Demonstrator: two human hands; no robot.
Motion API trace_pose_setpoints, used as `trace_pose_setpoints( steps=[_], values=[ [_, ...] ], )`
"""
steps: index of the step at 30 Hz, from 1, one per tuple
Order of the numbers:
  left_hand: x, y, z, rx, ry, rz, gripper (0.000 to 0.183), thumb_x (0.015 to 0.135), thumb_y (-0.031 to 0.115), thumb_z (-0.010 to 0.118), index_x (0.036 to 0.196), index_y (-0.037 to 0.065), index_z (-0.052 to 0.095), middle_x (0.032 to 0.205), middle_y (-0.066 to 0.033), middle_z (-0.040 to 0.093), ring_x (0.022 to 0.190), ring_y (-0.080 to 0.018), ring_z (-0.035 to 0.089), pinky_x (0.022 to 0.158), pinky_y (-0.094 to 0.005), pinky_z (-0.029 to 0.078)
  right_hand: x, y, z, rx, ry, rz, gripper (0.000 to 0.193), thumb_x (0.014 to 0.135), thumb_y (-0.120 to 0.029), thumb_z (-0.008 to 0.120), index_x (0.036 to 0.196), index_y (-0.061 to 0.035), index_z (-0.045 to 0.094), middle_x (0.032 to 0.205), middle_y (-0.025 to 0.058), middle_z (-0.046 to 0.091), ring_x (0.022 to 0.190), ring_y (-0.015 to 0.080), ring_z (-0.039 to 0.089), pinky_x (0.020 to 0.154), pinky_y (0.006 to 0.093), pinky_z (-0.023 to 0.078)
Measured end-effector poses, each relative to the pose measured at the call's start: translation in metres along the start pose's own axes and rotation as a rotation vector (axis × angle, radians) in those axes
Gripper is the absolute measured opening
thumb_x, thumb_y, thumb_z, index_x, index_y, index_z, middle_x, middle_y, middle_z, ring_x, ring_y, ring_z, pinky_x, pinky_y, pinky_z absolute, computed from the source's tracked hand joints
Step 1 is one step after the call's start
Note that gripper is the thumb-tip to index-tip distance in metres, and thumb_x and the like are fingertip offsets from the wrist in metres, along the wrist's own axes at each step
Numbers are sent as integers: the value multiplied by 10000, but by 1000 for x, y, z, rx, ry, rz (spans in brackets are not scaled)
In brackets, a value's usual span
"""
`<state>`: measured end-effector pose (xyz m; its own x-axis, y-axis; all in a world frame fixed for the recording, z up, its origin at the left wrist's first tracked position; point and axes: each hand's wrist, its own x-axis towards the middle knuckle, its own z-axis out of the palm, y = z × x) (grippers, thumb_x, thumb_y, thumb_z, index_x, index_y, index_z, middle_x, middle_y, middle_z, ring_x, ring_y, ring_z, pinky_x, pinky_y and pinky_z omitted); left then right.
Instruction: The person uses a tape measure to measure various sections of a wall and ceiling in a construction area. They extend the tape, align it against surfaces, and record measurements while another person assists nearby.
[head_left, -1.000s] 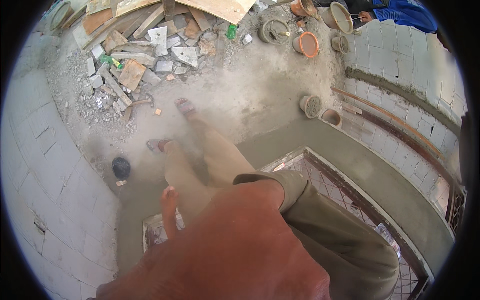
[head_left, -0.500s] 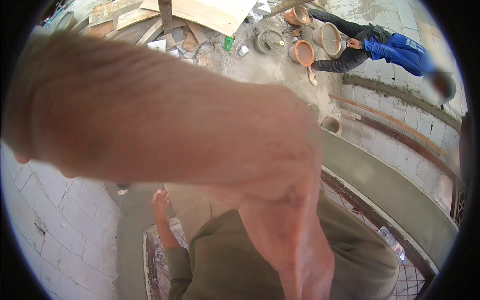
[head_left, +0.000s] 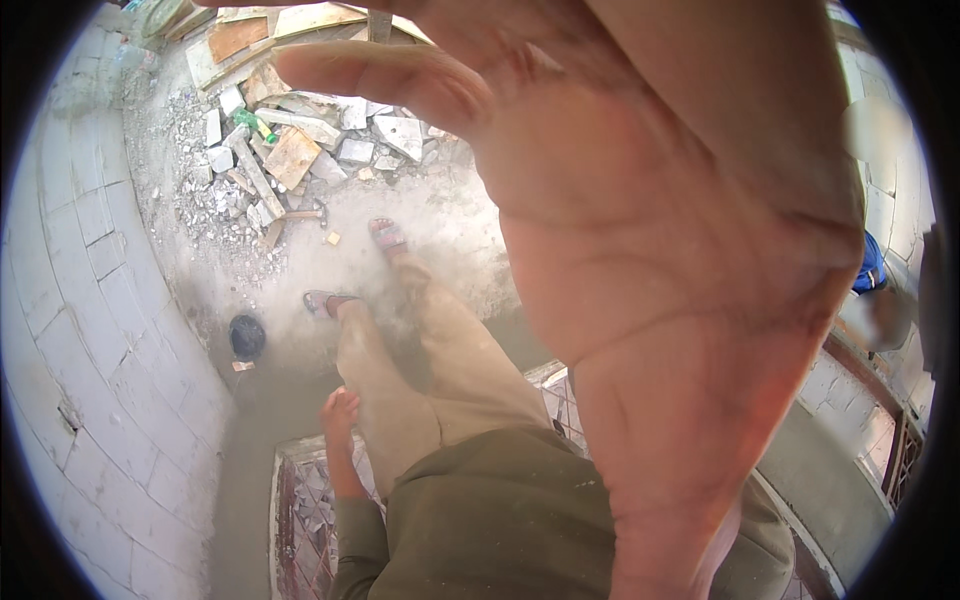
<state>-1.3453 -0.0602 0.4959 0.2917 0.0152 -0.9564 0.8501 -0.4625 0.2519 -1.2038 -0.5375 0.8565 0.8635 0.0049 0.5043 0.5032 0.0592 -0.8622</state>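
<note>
Very close to the camera, my right hand [head_left: 660,240] fills the upper right of the view, its palm turned toward me. The thumb stretches left and the other fingers reach up, partly cut off by the top edge. Nothing shows in the palm. My left hand [head_left: 340,408] hangs beside my left thigh, its fingers loosely curled, with no object visible in it. Tan trousers [head_left: 400,385] and an olive shirt [head_left: 490,510] show below, and my sandalled feet [head_left: 385,236] stand on the dusty floor.
Rubble [head_left: 290,160] with broken tiles, boards and a green bottle [head_left: 252,122] lies ahead. A hammer [head_left: 305,214] rests at its edge. Left are a dark bucket [head_left: 246,338] and a block wall [head_left: 85,320]. A person in blue [head_left: 872,268] is partly hidden at right.
My right hand has swung from across the left to the upper right, now showing its palm. The view has shifted, uncovering my feet and the bucket; buckets near the other person are now hidden.
</note>
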Motion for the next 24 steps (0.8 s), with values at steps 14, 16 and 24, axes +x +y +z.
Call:
trace_pose_setpoints(
  steps=[14, 16, 24],
  values=[
    [-63, 157, 59, -94, 1, 166, 502, 1120, 304, 586, 1485, -40, 572, 1352, -173, 691, 1239, -222, 666, 1090, -356, 515, -161, 171, -33, -203, 738, 1063, 988, 898, -465, 871, 1561, 127, 440, 1496, 293, 597, 1395, 340, 594, 1109, 458, 526],
    [-97, 214, 71, -101, -57, 299, 506, 1118, 294, 596, 1492, -46, 562, 1349, -171, 690, 1239, -218, 666, 1092, -353, 514, -277, 201, -15, -252, 689, 1472, 1118, 870, -598, 838, 1547, 181, 407, 1511, 358, 549, 1383, 381, 596, 1125, 449, 509],
    [-216, 335, 91, -32, -352, 808, 531, 1099, 331, 626, 1470, -46, 578, 1329, -179, 706, 1265, -262, 659, 1130, -421, 491, -479, 76, 96, 751, 880, 1766, 801, 985, -634, 645, 1512, -34, 582, 1433, 151, 677, 1258, 263, 655, 1067, 465, 517]
  ],
)
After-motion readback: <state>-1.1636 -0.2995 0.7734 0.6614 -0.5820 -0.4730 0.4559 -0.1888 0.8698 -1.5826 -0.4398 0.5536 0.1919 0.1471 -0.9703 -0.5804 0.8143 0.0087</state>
